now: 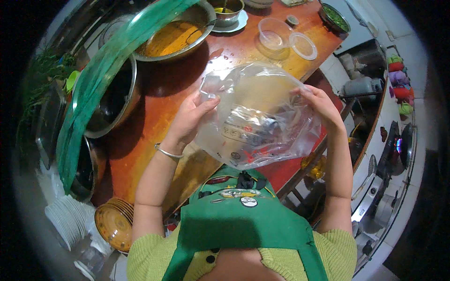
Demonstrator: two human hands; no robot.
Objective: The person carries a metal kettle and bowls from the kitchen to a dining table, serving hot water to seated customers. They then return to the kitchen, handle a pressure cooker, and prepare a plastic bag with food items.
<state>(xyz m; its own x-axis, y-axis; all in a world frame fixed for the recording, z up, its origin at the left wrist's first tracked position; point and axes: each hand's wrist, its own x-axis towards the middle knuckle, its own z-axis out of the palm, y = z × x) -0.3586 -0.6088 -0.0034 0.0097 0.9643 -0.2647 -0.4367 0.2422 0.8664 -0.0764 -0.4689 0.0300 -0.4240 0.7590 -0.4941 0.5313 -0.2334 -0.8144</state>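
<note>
A clear plastic bag (260, 116) with printed writing is spread between both hands over the near edge of the wooden table. My left hand (191, 117) pinches its left rim between thumb and fingers. On the other side my right hand (316, 100) grips the bag's upper right edge, fingertips partly behind the film. Beyond the bag stand a clear round plastic tub (275, 34) and, touching or close beside it, its flat round lid (303, 46).
Metal basins, one with orange liquid (172, 38), line the table's left side under green plastic film (102, 70). Stacked white plates (70, 217) and brown bowls (114, 219) sit lower left. A bowl of chopped greens (334, 18) stands at the far right corner; a stove lies right.
</note>
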